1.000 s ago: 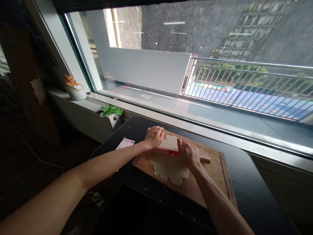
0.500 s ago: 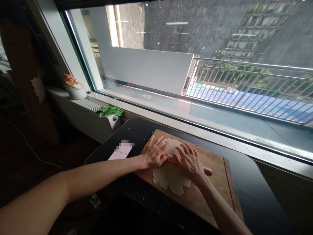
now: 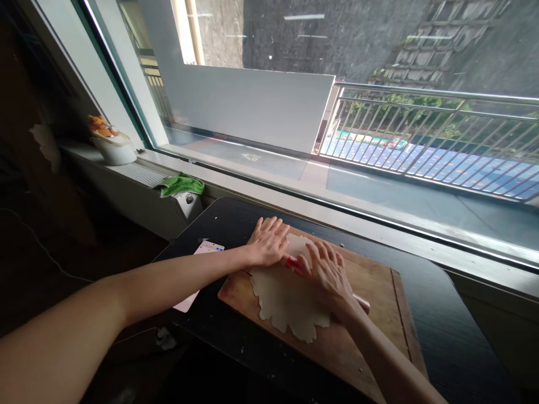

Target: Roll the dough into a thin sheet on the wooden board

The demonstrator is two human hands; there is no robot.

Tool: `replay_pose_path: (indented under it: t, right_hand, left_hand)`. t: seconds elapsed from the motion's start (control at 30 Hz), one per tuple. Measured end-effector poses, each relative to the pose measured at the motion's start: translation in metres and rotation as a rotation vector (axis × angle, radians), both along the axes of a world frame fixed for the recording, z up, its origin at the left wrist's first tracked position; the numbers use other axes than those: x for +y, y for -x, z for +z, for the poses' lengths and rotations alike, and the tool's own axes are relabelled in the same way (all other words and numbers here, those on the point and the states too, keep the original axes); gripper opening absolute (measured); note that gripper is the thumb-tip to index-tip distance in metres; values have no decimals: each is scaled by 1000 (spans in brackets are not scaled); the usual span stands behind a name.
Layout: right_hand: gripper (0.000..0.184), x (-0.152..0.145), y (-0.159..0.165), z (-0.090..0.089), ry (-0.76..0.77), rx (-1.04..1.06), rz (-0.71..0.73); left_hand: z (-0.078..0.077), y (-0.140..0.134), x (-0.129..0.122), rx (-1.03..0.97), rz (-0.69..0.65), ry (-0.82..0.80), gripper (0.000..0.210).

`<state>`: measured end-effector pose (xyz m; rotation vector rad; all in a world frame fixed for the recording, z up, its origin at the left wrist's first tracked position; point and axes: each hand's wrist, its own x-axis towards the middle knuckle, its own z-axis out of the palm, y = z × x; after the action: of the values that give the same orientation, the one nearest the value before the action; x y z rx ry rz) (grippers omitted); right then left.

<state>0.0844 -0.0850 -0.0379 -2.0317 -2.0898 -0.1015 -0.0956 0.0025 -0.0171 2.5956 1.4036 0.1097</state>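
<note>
A wooden rolling pin (image 3: 362, 303) with a red-marked middle lies across a flat, ragged-edged sheet of dough (image 3: 286, 303). The dough rests on a wooden board (image 3: 379, 325). My left hand (image 3: 269, 242) presses on the pin's left part with fingers stretched forward, covering that end. My right hand (image 3: 327, 272) lies over the right part, its fingers spread and palm down. One handle of the pin sticks out past the right wrist. Neither hand wraps its fingers around the pin.
The board lies on a black table (image 3: 455, 320). A phone (image 3: 187, 303) lies left of the board, partly behind my left forearm. Beyond the table are a radiator (image 3: 147, 202) with a green cloth (image 3: 182, 184), a white pot (image 3: 115, 150) and a large window.
Both hands have pushed the rolling pin a little away from me, the left hand more clearly. More dough shows on the near side of the pin. The view has shifted slightly.
</note>
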Motion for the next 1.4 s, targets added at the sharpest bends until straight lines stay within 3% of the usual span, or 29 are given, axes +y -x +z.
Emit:
replay_pose_path:
  t: [0.1, 0.2, 0.3, 0.4, 0.5, 0.63, 0.73, 0.87, 1.0, 1.1, 1.3, 1.4]
  right_hand:
    - [47, 27, -9, 11, -70, 24, -101]
    - [46, 38, -12, 19, -2, 67, -234]
    - [49, 17, -3, 11, 68, 52, -167]
    - [54, -1, 5, 3, -29, -8, -33]
    - [55, 14, 3, 9, -84, 9, -72]
    - [55, 39, 0, 24, 47, 88, -229]
    - [55, 22, 7, 23, 172, 91, -194]
    - [51, 2, 16, 16, 130, 28, -128]
    - [52, 39, 5, 26, 162, 87, -258]
    - [53, 58, -2, 32, 190, 116, -364]
    - [51, 16, 8, 15, 177, 66, -127]
    - [51, 26, 5, 16, 126, 45, -145]
  left_hand:
    - [6, -20, 23, 3, 90, 49, 63]
    - [11, -30, 33, -2, 116, 58, 63]
    - [5, -14, 16, -4, 56, 59, 64]
    - [-3, 2, 1, -20, 0, 24, 65]
    - [-2, -6, 16, -23, 66, 34, 64]
    - [3, -26, 41, -16, 132, 35, 63]
    - [-4, -14, 23, -18, 96, 32, 62]
    - [-13, 6, -3, -57, 62, -44, 62]
    - [-2, -15, 27, -44, 195, 38, 63]
    - [6, -28, 46, -57, 260, 13, 60]
    - [-7, -2, 12, -46, 106, 41, 60]
    - [-6, -7, 22, -68, 128, 23, 60]
